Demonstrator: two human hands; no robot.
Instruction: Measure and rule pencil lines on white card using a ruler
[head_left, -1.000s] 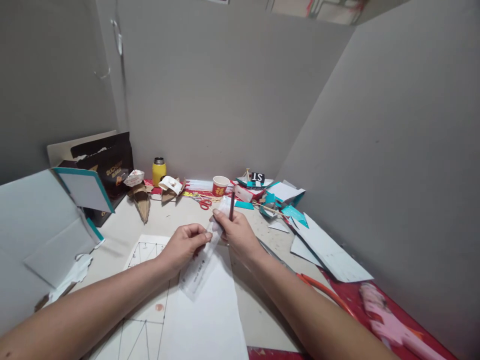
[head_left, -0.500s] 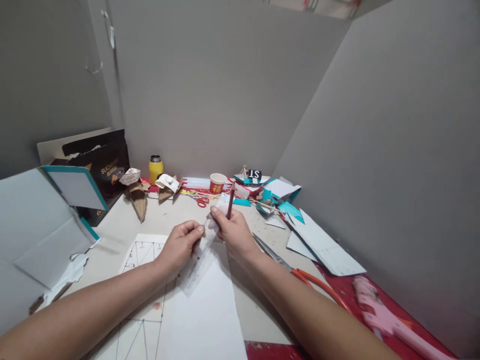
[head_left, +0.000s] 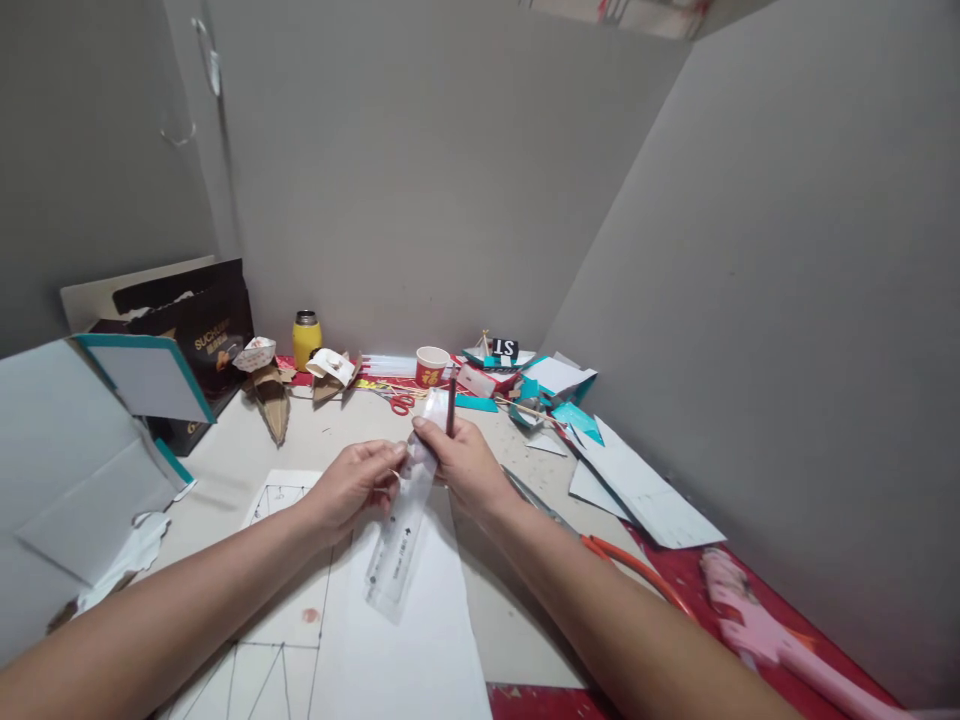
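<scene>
My right hand (head_left: 461, 455) is closed around a dark pencil (head_left: 451, 400), which points upward. Its thumb also presses on a long, clear plastic strip with small dark print (head_left: 397, 550), perhaps a ruler or a wrapper. My left hand (head_left: 364, 485) pinches the strip's left edge, thumb against fingers. The strip slants above a blank white paper sheet (head_left: 420, 650). To the left, partly beneath my left forearm, lies a sheet with drawn lines and triangles (head_left: 277, 665). Scissors with orange handles (head_left: 637, 570) lie partly hidden behind my right forearm.
Along the back stand a yellow bottle (head_left: 307, 342), a red paper cup (head_left: 433, 368) and small red scissors (head_left: 402, 404). A black box (head_left: 217, 345) and folded white cardboard (head_left: 60, 450) are on the left. Cardboard pieces (head_left: 652, 490) and a pink glue gun (head_left: 757, 630) lie right.
The plastic strip has turned, so its lower end shows more and its print faces me more clearly. My left fingers have shifted slightly along its edge. The view has moved a little.
</scene>
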